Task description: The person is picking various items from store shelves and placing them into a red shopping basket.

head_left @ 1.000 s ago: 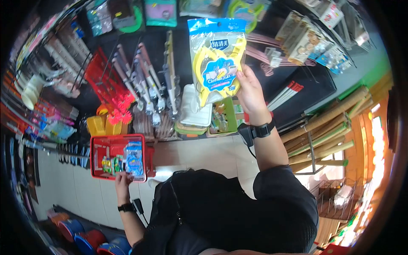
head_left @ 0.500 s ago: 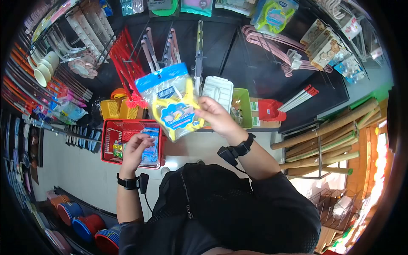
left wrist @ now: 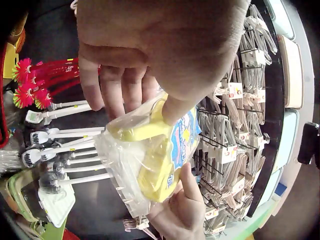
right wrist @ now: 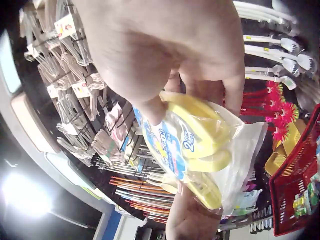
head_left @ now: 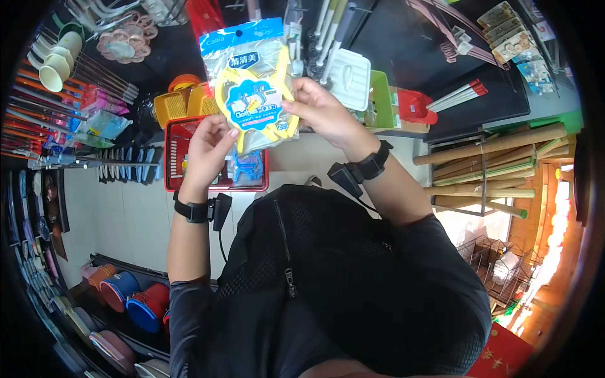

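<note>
A clear bag of large yellow clothes pegs (head_left: pixel 255 104), with a blue header and a "Clothes PIN" label, is held up in front of the person in the head view. The right hand (head_left: pixel 328 116) pinches its right edge, thumb on the front and fingers behind. At the lower left corner, the left hand (head_left: pixel 207 150) grips the bag with its thumb across the front; its fingers reach behind in the left wrist view. Below the bag is a red shopping basket (head_left: pixel 170 157), partly covered by bag and hand, with blue packets (head_left: pixel 249 171) inside.
Long-handled brushes and hangers hang on the dark rack ahead. A white lidded box (head_left: pixel 348 79), a green bin (head_left: pixel 379 101) and a red dustpan (head_left: pixel 416 107) stand at its foot. Bamboo poles (head_left: pixel 498 157) lie stacked at right, and buckets (head_left: pixel 146 309) line the lower left.
The right hand has brought the bag down from the rack side, left and nearer the body. The left hand has risen from the basket and now grips the bag too.
</note>
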`<act>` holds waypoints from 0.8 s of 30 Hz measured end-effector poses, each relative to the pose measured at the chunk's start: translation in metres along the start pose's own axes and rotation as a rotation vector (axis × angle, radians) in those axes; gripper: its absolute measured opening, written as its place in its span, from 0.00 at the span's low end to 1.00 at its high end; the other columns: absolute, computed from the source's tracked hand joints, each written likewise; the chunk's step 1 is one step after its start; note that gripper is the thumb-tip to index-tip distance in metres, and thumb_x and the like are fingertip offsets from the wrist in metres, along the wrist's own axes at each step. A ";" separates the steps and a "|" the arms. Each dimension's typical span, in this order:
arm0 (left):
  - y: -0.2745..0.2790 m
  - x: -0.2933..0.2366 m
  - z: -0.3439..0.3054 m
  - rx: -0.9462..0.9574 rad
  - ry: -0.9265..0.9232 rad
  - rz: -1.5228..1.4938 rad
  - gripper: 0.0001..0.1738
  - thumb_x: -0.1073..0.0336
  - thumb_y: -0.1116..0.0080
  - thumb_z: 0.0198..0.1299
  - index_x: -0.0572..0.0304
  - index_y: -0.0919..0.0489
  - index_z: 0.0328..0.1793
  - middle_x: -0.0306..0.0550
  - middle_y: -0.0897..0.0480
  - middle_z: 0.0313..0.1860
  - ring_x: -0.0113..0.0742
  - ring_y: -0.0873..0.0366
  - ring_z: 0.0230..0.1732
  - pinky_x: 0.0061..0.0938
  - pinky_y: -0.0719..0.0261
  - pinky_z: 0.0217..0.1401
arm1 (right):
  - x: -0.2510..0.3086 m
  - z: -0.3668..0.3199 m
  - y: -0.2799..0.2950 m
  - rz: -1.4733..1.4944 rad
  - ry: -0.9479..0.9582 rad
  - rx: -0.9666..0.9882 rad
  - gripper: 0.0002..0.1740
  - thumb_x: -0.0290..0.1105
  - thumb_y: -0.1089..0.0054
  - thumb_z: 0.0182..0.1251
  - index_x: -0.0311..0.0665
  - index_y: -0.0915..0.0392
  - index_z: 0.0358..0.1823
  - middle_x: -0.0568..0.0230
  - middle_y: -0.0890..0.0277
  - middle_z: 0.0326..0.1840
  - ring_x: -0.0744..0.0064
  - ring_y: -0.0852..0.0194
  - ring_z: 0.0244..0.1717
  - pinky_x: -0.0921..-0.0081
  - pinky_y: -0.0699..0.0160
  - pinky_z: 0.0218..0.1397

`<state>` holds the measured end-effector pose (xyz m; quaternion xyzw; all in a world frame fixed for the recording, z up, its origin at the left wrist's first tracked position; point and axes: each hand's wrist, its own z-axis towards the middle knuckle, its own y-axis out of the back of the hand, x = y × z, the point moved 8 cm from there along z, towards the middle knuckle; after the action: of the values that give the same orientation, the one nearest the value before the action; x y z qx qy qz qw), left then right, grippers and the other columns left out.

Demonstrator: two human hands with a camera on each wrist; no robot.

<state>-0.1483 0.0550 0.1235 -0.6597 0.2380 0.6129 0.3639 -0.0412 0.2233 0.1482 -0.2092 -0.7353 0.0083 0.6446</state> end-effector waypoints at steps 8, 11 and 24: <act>0.070 0.033 -0.008 -0.063 0.078 0.012 0.10 0.74 0.45 0.63 0.64 0.28 0.50 0.39 0.20 0.40 0.23 0.25 0.41 0.18 0.28 0.46 | -0.034 0.011 -0.020 -0.238 -0.097 -0.049 0.21 0.38 0.49 0.71 0.39 0.36 0.62 0.61 0.26 0.55 0.72 0.25 0.53 0.73 0.26 0.55; 0.115 0.059 -0.016 -0.128 0.113 0.061 0.10 0.72 0.44 0.63 0.64 0.27 0.49 0.40 0.20 0.39 0.23 0.25 0.39 0.18 0.28 0.44 | -0.037 0.001 -0.010 -0.238 -0.091 -0.150 0.21 0.40 0.51 0.72 0.41 0.36 0.63 0.59 0.27 0.57 0.67 0.24 0.53 0.72 0.27 0.55; 0.206 0.239 -0.035 -0.128 0.411 0.409 0.11 0.65 0.38 0.60 0.66 0.25 0.42 0.36 0.23 0.27 0.21 0.29 0.28 0.19 0.29 0.29 | -0.083 -0.097 0.058 -0.073 -0.247 -0.646 0.23 0.39 0.50 0.71 0.36 0.38 0.63 0.58 0.27 0.56 0.66 0.22 0.51 0.76 0.26 0.50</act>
<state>-0.2507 -0.0688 -0.1505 -0.7300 0.3956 0.5408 0.1348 0.0754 0.2244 0.0694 -0.3735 -0.7793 -0.2227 0.4512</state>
